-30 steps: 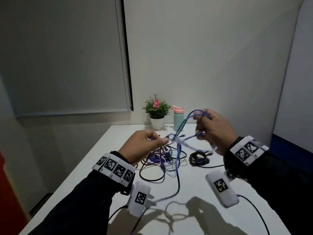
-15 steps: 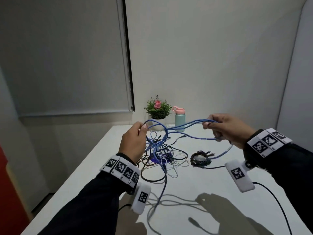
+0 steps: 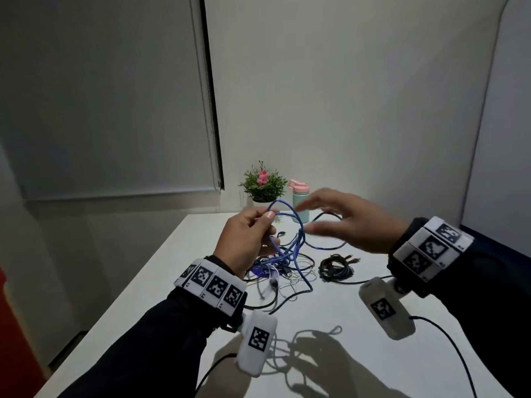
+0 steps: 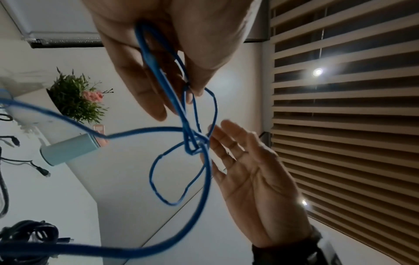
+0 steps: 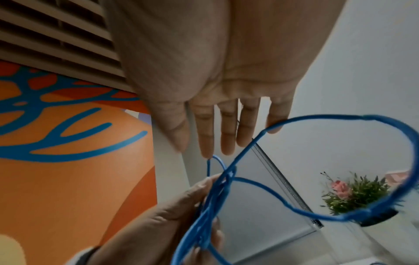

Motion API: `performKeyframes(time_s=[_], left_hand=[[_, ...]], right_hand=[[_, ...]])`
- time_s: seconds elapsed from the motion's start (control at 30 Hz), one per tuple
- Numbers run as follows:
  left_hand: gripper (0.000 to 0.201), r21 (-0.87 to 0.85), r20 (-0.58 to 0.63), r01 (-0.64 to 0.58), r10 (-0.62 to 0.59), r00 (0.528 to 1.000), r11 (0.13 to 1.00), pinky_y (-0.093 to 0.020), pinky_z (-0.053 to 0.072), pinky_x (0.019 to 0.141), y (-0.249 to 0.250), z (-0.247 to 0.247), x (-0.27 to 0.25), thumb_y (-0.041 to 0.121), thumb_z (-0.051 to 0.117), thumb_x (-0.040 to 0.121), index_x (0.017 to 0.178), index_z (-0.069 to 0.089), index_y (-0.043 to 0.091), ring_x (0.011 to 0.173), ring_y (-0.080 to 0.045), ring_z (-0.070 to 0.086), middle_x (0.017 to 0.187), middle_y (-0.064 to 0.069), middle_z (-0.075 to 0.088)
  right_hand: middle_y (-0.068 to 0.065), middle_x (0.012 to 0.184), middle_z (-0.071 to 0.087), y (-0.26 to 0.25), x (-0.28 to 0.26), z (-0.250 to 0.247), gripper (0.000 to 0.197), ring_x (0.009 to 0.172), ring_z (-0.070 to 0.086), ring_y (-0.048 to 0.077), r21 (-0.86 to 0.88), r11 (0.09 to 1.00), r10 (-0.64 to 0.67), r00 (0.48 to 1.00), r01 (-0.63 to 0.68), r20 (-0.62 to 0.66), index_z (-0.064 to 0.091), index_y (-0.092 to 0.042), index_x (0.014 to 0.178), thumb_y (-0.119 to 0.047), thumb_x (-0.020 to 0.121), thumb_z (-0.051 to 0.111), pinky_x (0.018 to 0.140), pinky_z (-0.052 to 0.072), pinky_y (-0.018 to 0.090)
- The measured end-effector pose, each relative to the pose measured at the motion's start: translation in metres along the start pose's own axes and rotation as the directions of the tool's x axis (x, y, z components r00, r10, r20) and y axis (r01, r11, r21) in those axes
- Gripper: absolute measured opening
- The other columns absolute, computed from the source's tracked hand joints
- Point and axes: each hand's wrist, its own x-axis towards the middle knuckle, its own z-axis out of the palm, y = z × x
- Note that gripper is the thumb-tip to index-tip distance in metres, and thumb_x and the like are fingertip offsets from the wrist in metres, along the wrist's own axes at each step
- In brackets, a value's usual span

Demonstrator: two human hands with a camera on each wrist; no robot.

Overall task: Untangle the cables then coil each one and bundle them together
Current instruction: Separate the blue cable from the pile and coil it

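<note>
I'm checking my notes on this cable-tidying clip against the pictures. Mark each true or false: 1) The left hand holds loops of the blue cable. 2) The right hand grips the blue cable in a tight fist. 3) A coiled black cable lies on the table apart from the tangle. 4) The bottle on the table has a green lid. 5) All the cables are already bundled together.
1) True: the left hand pinches loops of the blue cable.
2) False: the right hand is spread open, fingers straight.
3) True: the black cable coil sits to the right of the tangle.
4) False: the bottle has a pink lid.
5) False: the tangle is still loose on the table.
</note>
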Motion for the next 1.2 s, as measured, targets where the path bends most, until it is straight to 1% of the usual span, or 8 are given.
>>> performKeyframes(time_s=[0.07, 0.23, 0.4, 0.63, 0.77, 1.03, 1.13, 1.2], left_hand=[[0.018, -0.025, 0.000, -0.016, 0.016, 1.000, 1.000, -0.031, 0.058, 0.055, 0.001, 0.000, -0.002, 0.018, 0.056, 0.102, 0.108, 0.072, 0.013, 0.056, -0.011, 0.063, 0.066, 0.004, 0.057], [0.018, -0.028, -0.025, -0.086, 0.085, 0.996, 0.996, -0.030, 0.056, 0.057, 0.002, 0.002, -0.003, 0.023, 0.057, 0.102, 0.109, 0.074, 0.020, 0.060, -0.008, 0.060, 0.066, 0.009, 0.055], [0.020, -0.052, 0.003, -0.134, 0.135, 0.991, 0.990, -0.034, 0.059, 0.061, -0.003, 0.013, -0.004, 0.022, 0.058, 0.101, 0.103, 0.077, 0.029, 0.060, -0.008, 0.056, 0.064, 0.010, 0.055], [0.019, 0.147, -0.009, -0.232, 0.235, 0.972, 0.962, -0.027, 0.048, 0.050, -0.009, -0.001, -0.003, 0.021, 0.060, 0.100, 0.107, 0.075, 0.030, 0.051, -0.012, 0.046, 0.074, 0.012, 0.066], [0.016, 0.152, -0.020, -0.213, 0.218, 0.976, 0.965, -0.025, 0.050, 0.051, -0.012, -0.003, -0.004, 0.019, 0.060, 0.100, 0.107, 0.074, 0.025, 0.050, -0.008, 0.047, 0.072, 0.010, 0.063], [0.022, -0.090, -0.032, -0.020, 0.018, 0.999, 0.996, -0.042, 0.063, 0.076, -0.013, -0.002, -0.009, 0.020, 0.049, 0.105, 0.109, 0.070, 0.015, 0.089, -0.018, 0.066, 0.094, -0.002, 0.068], [0.027, 0.163, 0.053, -0.298, 0.293, 0.955, 0.941, -0.028, 0.058, 0.081, -0.016, -0.006, -0.014, 0.007, 0.048, 0.104, 0.116, 0.071, 0.016, 0.094, -0.011, 0.069, 0.106, -0.003, 0.069], [0.039, 0.534, 0.268, -0.557, 0.497, 0.825, 0.636, -0.026, 0.053, 0.090, -0.020, -0.015, -0.013, -0.001, 0.050, 0.100, 0.129, 0.066, 0.019, 0.104, -0.013, 0.065, 0.119, -0.003, 0.065]], right_hand=[[-0.008, 0.102, 0.072, -0.001, 0.003, -0.004, 0.014, 0.096, 0.068, 0.005, 0.004, 0.999, 0.041, 0.997, -0.041, -0.067, 0.072, -0.021, 0.104, -0.024, 0.095, 0.061, 0.092, 0.052, 0.031], [0.005, 0.084, 0.073, 0.002, 0.003, 0.007, 0.021, 0.058, 0.071, 0.027, 0.157, 0.961, 0.196, 0.963, -0.226, 0.185, 0.063, -0.021, 0.111, -0.008, 0.096, 0.057, 0.049, 0.054, 0.031], [-0.003, 0.104, 0.065, 0.006, 0.011, 0.009, 0.021, 0.077, 0.066, 0.002, -0.122, 0.986, 0.137, 0.966, -0.112, 0.218, 0.072, -0.030, 0.105, -0.018, 0.087, 0.073, 0.072, 0.055, 0.019], [-0.005, 0.085, 0.060, 0.015, 0.010, 0.006, 0.015, 0.074, 0.056, 0.007, -0.253, 0.967, 0.061, 0.993, -0.034, 0.100, 0.064, -0.034, 0.080, -0.030, 0.081, 0.079, 0.066, 0.044, 0.024], [-0.006, 0.092, 0.065, 0.020, 0.009, 0.005, 0.010, 0.095, 0.063, 0.012, -0.016, 0.995, 0.104, 0.986, -0.103, 0.130, 0.069, -0.028, 0.085, -0.024, 0.083, 0.077, 0.087, 0.046, 0.026], [-0.002, 0.058, 0.045, 0.030, 0.011, 0.006, 0.038, 0.055, 0.050, 0.016, 0.216, 0.953, 0.229, 0.972, -0.214, -0.050, 0.042, -0.018, 0.067, 0.011, 0.079, 0.063, 0.059, 0.046, 0.028], [-0.004, 0.049, 0.038, 0.034, 0.012, 0.003, 0.047, 0.046, 0.038, 0.012, 0.484, 0.851, 0.303, 0.943, -0.204, -0.135, 0.040, -0.022, 0.053, 0.003, 0.081, 0.069, 0.050, 0.038, 0.027], [-0.004, 0.048, 0.030, 0.037, 0.011, -0.001, 0.049, 0.043, 0.029, 0.012, 0.581, 0.792, 0.338, 0.927, -0.188, -0.161, 0.038, -0.022, 0.050, -0.006, 0.082, 0.072, 0.046, 0.031, 0.026]])
